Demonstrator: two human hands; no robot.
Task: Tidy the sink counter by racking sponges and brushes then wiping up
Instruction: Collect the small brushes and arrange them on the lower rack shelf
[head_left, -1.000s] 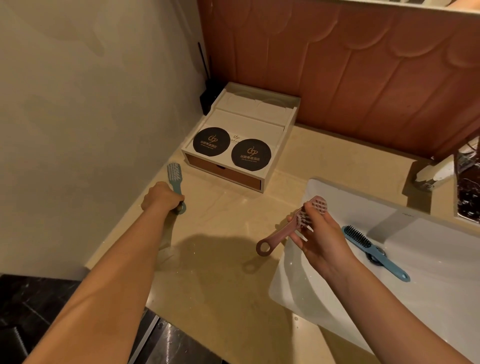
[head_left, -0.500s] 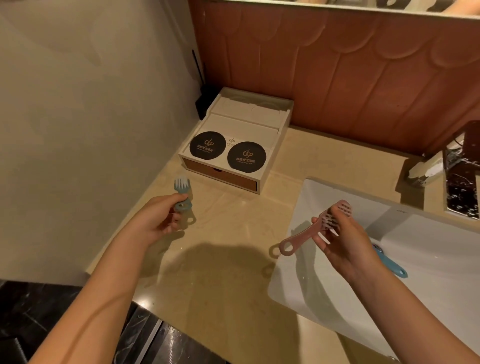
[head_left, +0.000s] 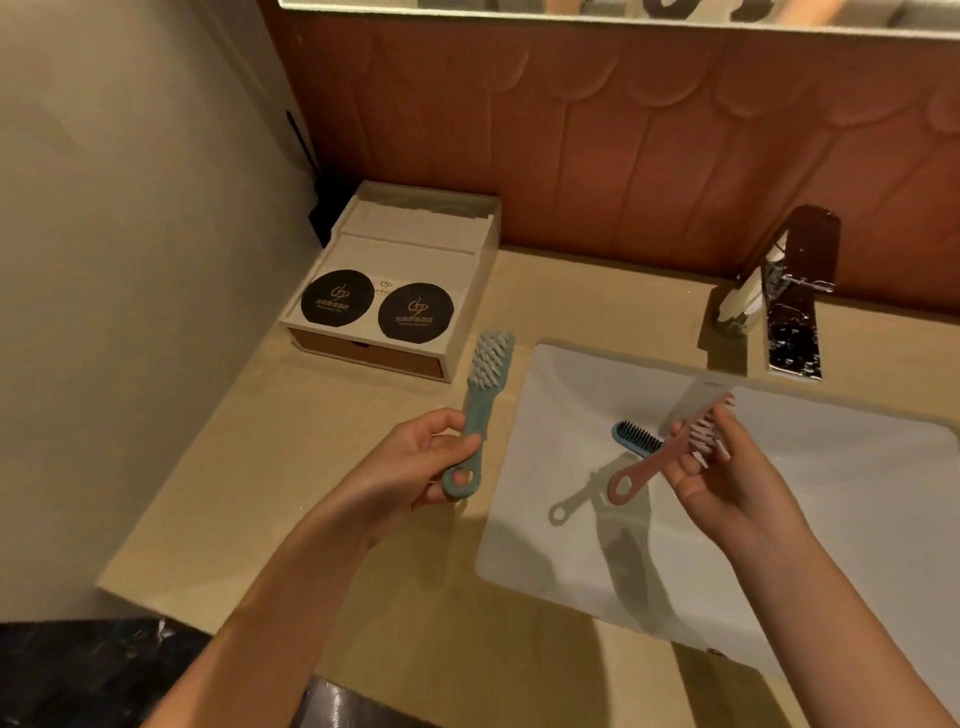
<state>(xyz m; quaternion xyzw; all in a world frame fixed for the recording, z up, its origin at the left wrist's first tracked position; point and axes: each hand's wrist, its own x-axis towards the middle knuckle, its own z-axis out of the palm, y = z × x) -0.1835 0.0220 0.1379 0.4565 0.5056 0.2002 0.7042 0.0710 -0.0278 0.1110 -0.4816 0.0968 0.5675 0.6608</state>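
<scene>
My left hand (head_left: 415, 462) grips the handle of a teal brush (head_left: 480, 395) with white bristles, held upright above the beige counter (head_left: 311, 467) just left of the sink. My right hand (head_left: 722, 467) holds a pink brush (head_left: 649, 467) by its bristled head over the white sink basin (head_left: 597, 571), its ringed handle pointing down-left. A blue brush with dark bristles (head_left: 636, 438) lies in the basin, mostly hidden behind the pink brush and my right hand.
A white amenity box (head_left: 415, 249) with two black round coasters and a drawer stands in the back left corner. A chrome faucet (head_left: 789, 291) rises behind the basin at right. Brown wall panels run along the back; a plain wall bounds the left.
My left hand lifted the teal brush off the counter by the wall and carried it right, toward the sink. My right hand kept holding the pink brush over the basin.
</scene>
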